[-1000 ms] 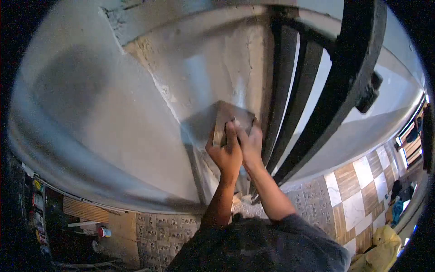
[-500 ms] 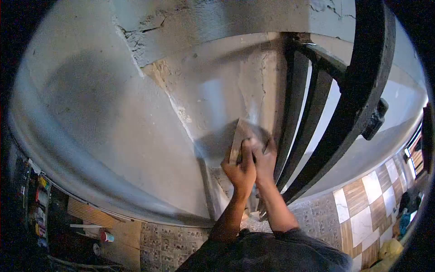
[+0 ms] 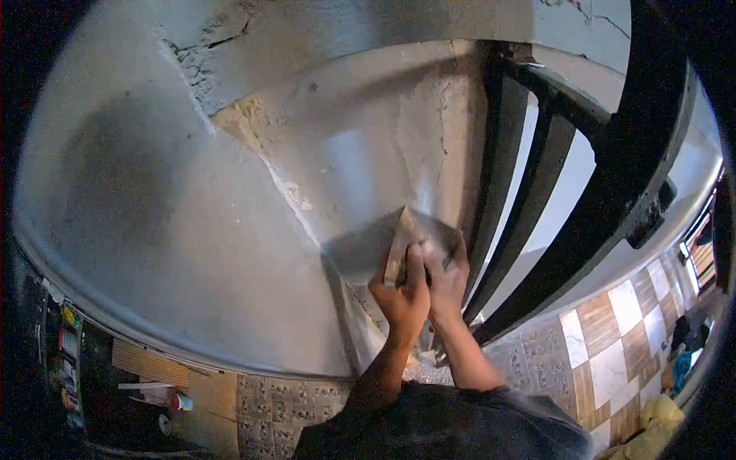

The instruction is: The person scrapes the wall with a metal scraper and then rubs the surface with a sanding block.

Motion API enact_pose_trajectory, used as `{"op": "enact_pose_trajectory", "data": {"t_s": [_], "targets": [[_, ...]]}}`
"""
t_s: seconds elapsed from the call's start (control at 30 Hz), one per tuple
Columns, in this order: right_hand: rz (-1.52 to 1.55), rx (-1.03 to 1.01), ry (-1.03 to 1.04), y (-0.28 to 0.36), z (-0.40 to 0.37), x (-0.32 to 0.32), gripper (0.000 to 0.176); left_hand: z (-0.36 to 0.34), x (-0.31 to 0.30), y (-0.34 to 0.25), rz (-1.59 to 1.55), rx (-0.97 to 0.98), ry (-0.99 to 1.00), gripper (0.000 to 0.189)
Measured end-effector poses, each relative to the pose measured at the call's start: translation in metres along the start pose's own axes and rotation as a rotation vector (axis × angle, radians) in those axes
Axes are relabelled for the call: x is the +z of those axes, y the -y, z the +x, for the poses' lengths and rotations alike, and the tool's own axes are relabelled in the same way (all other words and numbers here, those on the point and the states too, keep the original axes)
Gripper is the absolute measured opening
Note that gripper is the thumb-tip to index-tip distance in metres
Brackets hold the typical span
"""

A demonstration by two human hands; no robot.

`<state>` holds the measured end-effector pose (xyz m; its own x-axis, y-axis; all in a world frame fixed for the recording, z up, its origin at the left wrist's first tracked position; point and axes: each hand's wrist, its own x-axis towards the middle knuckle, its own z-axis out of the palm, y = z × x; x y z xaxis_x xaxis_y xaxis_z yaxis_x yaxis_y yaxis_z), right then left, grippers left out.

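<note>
Both hands are closed together around a flat, square-cornered tool like a plastering float (image 3: 402, 230), its corner pointing up along the wall. My left hand (image 3: 400, 290) grips its left edge, the thumb pointing up across it. On the right side, my right hand (image 3: 448, 277) wraps the other edge, right beside the left thumb; that side is smeared by motion. The tool lies close over the recessed wall face (image 3: 349, 165), where a dark shadow falls to its left. My fingers partly hide the tool's back.
Dark bars of a metal grille (image 3: 563, 253) rise close to my right hand. A rough, chipped plaster edge (image 3: 287, 192) runs down to the left. Below are a patterned tile floor (image 3: 284, 406), checkered tiles (image 3: 606, 337), a small tub (image 3: 182, 401) and yellow cloth (image 3: 659, 422).
The view has shifted, so the wall's chipped edge sits farther left and higher and the grille farther right. Both hands keep their hold on the tool, almost unmoved in the picture.
</note>
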<state>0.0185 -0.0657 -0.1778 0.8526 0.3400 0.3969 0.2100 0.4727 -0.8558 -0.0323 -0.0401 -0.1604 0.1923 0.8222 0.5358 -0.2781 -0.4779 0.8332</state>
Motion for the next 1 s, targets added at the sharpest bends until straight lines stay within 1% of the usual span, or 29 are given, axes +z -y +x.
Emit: {"op": "enact_pose_trajectory", "data": {"t_s": [0.03,0.07,0.13,0.17,0.2,0.27,0.3,0.33,0.4,0.43,0.47,0.53,0.57,0.6,0.67,0.7,0.73,0.8,0.83,0.87,0.93,0.97,1.0], "targets": [[0.011,0.028,0.007,-0.003,0.001,0.0,0.034,-0.001,0.001,0.004,-0.098,-0.07,0.011,0.027],[0.013,0.03,0.005,0.003,0.004,0.002,0.034,0.003,0.002,0.002,-0.094,-0.07,0.013,0.027],[0.158,0.134,0.042,0.019,0.01,0.008,0.035,0.01,0.004,-0.013,-0.036,-0.084,-0.028,0.026],[0.232,0.163,0.058,0.018,0.012,0.011,0.035,0.012,0.003,-0.016,-0.104,-0.169,-0.016,0.026],[0.227,0.17,0.053,0.014,0.009,0.009,0.035,0.01,0.0,-0.013,-0.101,-0.179,-0.013,0.026],[0.046,0.148,0.117,0.0,-0.004,-0.002,0.03,-0.004,-0.005,0.0,0.018,-0.081,-0.019,0.027],[0.047,0.173,0.074,-0.004,-0.008,-0.003,0.028,-0.009,-0.006,0.005,-0.067,-0.153,-0.023,0.028],[0.046,0.18,0.064,-0.007,-0.008,-0.003,0.028,-0.008,-0.004,0.013,-0.063,-0.161,-0.014,0.028],[0.049,0.167,0.078,0.011,-0.001,0.002,0.029,0.006,0.002,0.007,0.195,0.243,-0.11,0.02],[0.043,0.151,0.066,0.02,0.008,0.007,0.03,0.006,0.005,-0.007,-0.011,0.0,-0.108,0.02],[0.04,0.158,0.071,0.022,0.005,0.006,0.03,0.004,0.003,-0.01,-0.008,-0.005,-0.114,0.02],[-0.046,0.043,0.084,0.019,0.005,0.007,0.029,0.006,0.0,-0.013,0.014,-0.055,-0.083,0.019],[-0.025,0.159,0.085,0.01,-0.007,0.001,0.028,-0.002,0.0,0.0,0.101,0.078,-0.134,0.018],[-0.016,0.145,0.091,0.007,-0.008,-0.001,0.028,-0.006,-0.001,0.003,0.097,0.095,-0.14,0.018],[0.14,0.202,0.08,0.003,-0.005,-0.001,0.028,-0.009,-0.004,0.005,0.048,-0.124,-0.05,0.026],[0.168,0.232,0.089,-0.002,-0.004,-0.003,0.028,-0.007,-0.002,-0.003,0.042,-0.131,-0.019,0.023],[0.169,0.232,0.091,-0.008,-0.007,-0.003,0.028,-0.008,-0.005,0.001,0.042,-0.13,-0.021,0.023],[0.151,0.193,0.057,-0.012,-0.01,-0.001,0.026,-0.006,-0.011,0.012,-0.001,-0.059,0.049,0.022],[0.023,0.16,0.045,-0.011,-0.013,-0.001,0.027,-0.008,-0.015,0.014,0.082,-0.084,0.043,0.022],[0.026,0.158,0.035,-0.014,-0.012,-0.003,0.027,-0.007,-0.014,0.013,0.082,-0.081,0.053,0.022],[-0.28,0.131,0.205,-0.023,-0.002,-0.005,0.03,0.005,-0.008,0.007,0.12,0.087,-0.087,0.02],[-0.094,0.119,0.159,0.003,0.001,0.007,0.031,0.01,-0.005,-0.013,0.114,0.065,-0.112,0.021],[-0.088,0.117,0.154,-0.004,-0.002,0.007,0.031,0.011,-0.007,-0.012,0.115,0.071,-0.107,0.021]]}}
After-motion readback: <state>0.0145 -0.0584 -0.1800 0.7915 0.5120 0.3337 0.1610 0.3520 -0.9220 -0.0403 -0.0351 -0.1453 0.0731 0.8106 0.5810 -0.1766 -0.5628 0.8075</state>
